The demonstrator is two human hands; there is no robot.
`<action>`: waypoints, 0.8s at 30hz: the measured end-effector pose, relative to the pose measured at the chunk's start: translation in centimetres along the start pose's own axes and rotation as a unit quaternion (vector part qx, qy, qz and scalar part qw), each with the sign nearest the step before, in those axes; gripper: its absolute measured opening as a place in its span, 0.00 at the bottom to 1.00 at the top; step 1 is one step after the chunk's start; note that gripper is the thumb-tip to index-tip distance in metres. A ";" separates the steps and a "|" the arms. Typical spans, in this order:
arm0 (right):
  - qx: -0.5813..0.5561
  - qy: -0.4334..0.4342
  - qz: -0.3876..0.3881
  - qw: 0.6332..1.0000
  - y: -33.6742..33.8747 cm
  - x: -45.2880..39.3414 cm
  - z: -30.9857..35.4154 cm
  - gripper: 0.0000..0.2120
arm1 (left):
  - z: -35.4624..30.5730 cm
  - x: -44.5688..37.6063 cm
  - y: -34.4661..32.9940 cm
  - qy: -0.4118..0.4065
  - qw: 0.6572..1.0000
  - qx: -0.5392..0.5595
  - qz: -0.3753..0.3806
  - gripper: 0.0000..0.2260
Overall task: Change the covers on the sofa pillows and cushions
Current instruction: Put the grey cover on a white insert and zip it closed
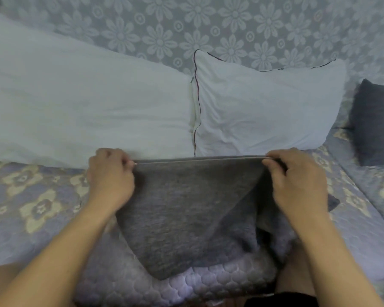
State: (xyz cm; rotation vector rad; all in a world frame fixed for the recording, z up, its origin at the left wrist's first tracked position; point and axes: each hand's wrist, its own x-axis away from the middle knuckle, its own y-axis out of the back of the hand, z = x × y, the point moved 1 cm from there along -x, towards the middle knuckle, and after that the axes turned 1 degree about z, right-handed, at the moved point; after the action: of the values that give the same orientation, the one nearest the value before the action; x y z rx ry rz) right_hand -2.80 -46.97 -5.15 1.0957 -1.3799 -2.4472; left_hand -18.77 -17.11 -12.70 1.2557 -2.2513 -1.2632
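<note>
Grey cover (186,209) hangs at the centre of the frame, stretched taut along its top edge. I have my left hand (110,176) pinching its left corner and my right hand (297,180) pinching the right one. Behind it, two bare white pillows (264,107) lean on the flowered sofa back (208,23), with a dark cushion (377,122) at the right edge

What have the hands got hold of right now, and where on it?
Both grip the grey cushion cover by its stretched top edge: left hand pinches the left corner, right hand the right corner.
</note>
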 end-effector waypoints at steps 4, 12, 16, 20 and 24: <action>0.015 -0.004 -0.032 0.999 1.8 -3.0 -1.3 0.07 | 0.1 -1.3 0.7 0.043 0.993 0.101 -0.032 0.05; 0.157 -0.075 0.026 0.984 11.4 -13.4 -7.9 0.23 | -19.7 -5.5 7.8 -0.178 0.941 0.269 -0.099 0.04; 0.148 -0.015 -0.113 0.982 18.8 -15.2 -11.0 0.20 | -27.8 -6.3 9.3 -0.355 0.907 0.147 -0.174 0.06; 0.341 0.138 0.315 0.875 20.8 -11.6 -16.5 0.24 | -29.7 -8.7 6.7 -0.403 0.890 -0.213 0.005 0.13; 0.305 -0.040 0.046 0.950 26.1 -12.3 -23.8 0.12 | -36.5 -7.0 6.4 -0.455 0.879 -0.128 -0.068 0.08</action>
State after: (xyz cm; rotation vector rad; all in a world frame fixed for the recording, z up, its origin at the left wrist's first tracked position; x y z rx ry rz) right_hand 15.48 -73.20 14.27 0.9953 -2.2462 -2.0588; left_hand 3.23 -30.42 14.88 0.7948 -2.4013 -2.5084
